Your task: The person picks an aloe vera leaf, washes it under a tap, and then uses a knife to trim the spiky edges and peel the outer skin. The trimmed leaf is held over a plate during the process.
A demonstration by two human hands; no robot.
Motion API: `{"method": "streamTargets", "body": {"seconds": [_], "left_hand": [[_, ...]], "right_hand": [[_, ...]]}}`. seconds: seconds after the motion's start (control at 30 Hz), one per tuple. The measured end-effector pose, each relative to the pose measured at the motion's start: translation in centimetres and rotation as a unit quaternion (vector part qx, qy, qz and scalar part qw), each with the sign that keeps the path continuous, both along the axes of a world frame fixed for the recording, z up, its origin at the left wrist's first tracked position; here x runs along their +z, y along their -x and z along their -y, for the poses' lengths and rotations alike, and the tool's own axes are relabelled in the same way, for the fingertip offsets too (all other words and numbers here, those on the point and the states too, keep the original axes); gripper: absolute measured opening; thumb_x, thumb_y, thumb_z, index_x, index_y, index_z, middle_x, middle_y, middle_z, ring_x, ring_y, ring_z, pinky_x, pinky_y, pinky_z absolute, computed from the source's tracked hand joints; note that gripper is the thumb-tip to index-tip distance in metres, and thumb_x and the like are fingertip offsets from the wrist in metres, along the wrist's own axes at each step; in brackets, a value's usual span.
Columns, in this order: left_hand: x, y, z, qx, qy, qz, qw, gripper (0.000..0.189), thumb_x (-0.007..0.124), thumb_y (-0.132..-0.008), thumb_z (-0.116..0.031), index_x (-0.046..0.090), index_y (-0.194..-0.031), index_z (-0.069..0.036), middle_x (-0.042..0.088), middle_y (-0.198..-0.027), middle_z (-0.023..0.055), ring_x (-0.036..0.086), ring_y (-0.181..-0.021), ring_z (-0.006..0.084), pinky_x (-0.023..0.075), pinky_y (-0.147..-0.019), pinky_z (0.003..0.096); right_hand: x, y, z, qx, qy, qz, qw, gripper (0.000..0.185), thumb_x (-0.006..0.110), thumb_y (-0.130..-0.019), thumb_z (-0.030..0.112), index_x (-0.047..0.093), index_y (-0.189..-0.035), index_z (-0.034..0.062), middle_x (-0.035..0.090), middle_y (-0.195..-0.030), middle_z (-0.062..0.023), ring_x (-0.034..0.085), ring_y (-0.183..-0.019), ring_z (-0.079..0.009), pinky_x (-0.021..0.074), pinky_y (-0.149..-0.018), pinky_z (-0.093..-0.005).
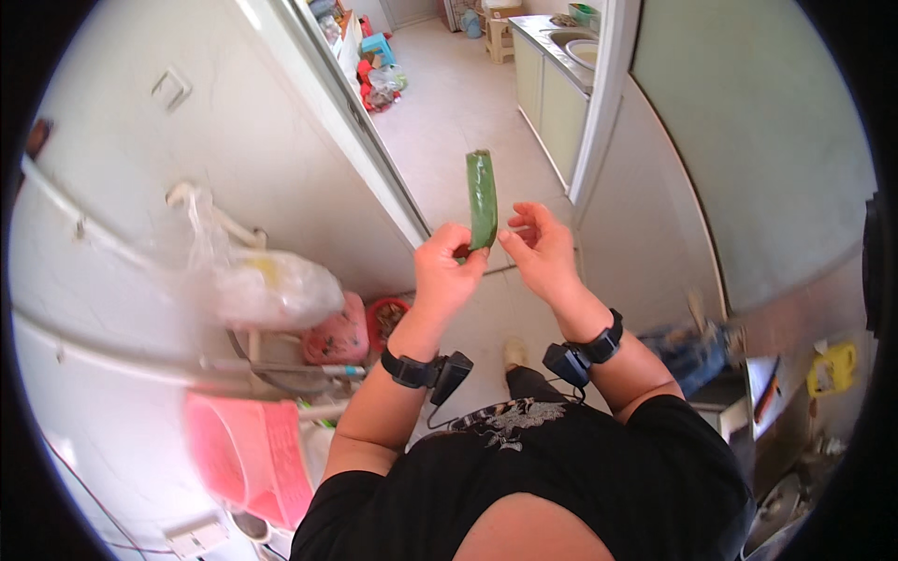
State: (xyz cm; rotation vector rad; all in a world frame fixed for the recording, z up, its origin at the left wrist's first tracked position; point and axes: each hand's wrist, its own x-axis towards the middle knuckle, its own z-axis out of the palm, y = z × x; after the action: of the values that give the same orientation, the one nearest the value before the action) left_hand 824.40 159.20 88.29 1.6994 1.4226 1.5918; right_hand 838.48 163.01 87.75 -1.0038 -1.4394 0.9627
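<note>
A glossy green piece of a thick leaf or stalk [482, 193] stands nearly upright in front of me, its top end cut off square. My left hand [449, 266] pinches its lower end between thumb and fingers. Just to the right of it, my right hand [544, 252] is raised with the fingers curved and apart. The right thumb tip is very near the green piece's edge; whether it touches, I cannot tell. Both wrists carry black strapped devices.
An open doorway [477, 126] leads to a room with a sink counter [554, 98]. On the left are a hanging plastic bag [280, 287], wall pipes and pink plastic baskets [245, 449]. A red basin [372, 336] sits low by the wall. To the right is a yellow jug [831, 368].
</note>
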Motion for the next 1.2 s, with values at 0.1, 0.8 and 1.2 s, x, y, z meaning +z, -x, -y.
{"method": "streamTargets", "body": {"seconds": [0.1, 0.8, 1.2], "left_hand": [[0.5, 1.6, -7.9, 0.05, -0.1, -0.199, 0.974, 0.014, 0.063, -0.066, 0.006, 0.054, -0.071, -0.003, 0.05, -0.067, 0.0098, 0.053, -0.062, 0.0274, 0.0431, -0.053, 0.0354], [0.5, 11.2, -49.3, -0.244, 0.226, -0.065, 0.941, 0.033, 0.074, -0.074, -0.018, 0.065, -0.096, 0.005, 0.068, -0.084, 0.0121, 0.064, -0.076, 0.0202, 0.0508, -0.067, 0.032], [-1.6, 12.1, -70.3, -0.224, 0.336, 0.252, 0.88, 0.012, 0.063, -0.078, 0.001, 0.064, -0.09, 0.001, 0.065, -0.082, 0.0059, 0.062, -0.066, 0.0132, 0.0514, -0.059, 0.0252]], "right_hand": [[0.3, 1.4, -7.1, 0.029, 0.068, -0.011, 0.997, 0.037, 0.069, -0.081, 0.018, 0.057, -0.107, -0.0057, 0.066, -0.08, -0.0119, 0.064, -0.073, -0.0176, 0.0524, -0.068, -0.0299], [2.5, 6.6, -44.9, -0.051, -0.066, 0.214, 0.973, 0.011, 0.055, -0.084, 0.005, 0.059, -0.092, -0.0006, 0.061, -0.074, -0.015, 0.06, -0.069, -0.0265, 0.0466, -0.063, -0.0353], [0.2, 5.6, -67.3, 0.048, 0.156, -0.078, 0.983, 0.031, 0.052, -0.096, 0.031, 0.06, -0.103, 0.0019, 0.065, -0.086, -0.0063, 0.064, -0.076, -0.0144, 0.0507, -0.064, -0.0253]]}}
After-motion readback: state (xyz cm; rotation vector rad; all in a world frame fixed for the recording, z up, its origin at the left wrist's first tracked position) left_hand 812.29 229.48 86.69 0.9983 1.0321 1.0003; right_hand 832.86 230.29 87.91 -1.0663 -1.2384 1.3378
